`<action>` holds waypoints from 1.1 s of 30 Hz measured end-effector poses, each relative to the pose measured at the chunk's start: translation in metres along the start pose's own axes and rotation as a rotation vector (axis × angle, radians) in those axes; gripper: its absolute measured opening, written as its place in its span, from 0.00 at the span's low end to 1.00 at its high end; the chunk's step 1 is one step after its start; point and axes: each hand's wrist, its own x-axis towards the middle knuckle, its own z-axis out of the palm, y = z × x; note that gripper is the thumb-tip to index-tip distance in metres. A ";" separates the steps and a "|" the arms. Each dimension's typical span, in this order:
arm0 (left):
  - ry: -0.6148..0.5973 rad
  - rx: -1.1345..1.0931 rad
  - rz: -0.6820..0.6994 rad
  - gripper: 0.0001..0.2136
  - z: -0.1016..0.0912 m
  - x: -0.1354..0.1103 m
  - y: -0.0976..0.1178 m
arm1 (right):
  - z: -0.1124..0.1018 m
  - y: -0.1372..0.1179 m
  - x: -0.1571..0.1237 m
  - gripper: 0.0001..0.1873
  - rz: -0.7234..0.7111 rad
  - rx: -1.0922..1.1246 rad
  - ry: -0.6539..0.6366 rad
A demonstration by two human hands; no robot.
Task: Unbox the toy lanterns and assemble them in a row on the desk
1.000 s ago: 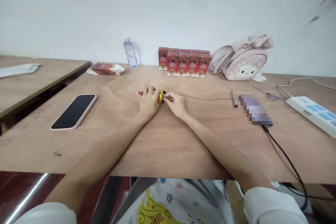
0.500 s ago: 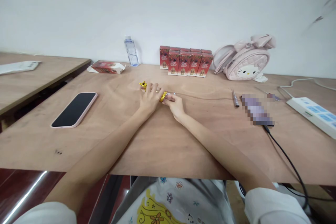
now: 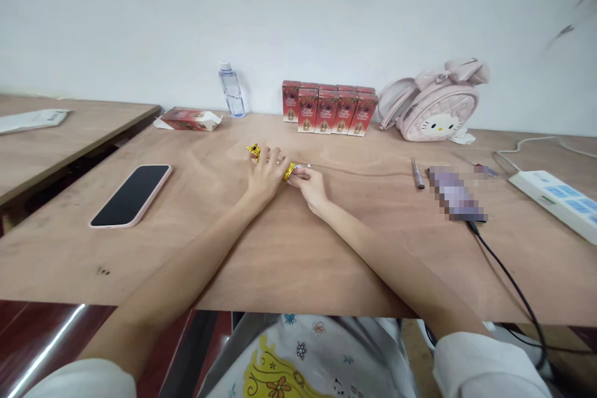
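Centrally over the wooden worktop (image 3: 280, 255), the left hand (image 3: 265, 175) clasps a shiny gold object (image 3: 289, 171), the right hand (image 3: 312, 189) pinching its three-o'clock end; pale wall (image 3: 298, 12) at twelve, neighbouring table (image 3: 60, 152) at ten.

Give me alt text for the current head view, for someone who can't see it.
A person's left hand holds a gold object over a wooden table, while the right hand is at a gold ring beside a small pale piece. Behind stand red boxes, a clear bottle and a pink bag; a dark-screened phone lies at left.
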 end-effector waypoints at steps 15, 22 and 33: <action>0.041 -0.085 0.002 0.10 0.008 -0.001 -0.008 | -0.004 -0.008 0.001 0.10 0.102 0.030 -0.097; -0.016 -0.123 -0.087 0.10 0.006 0.000 -0.009 | -0.004 -0.005 0.002 0.10 0.088 0.025 -0.090; -0.005 -0.107 -0.052 0.10 0.007 -0.001 -0.009 | -0.004 -0.004 0.001 0.10 0.062 0.027 -0.112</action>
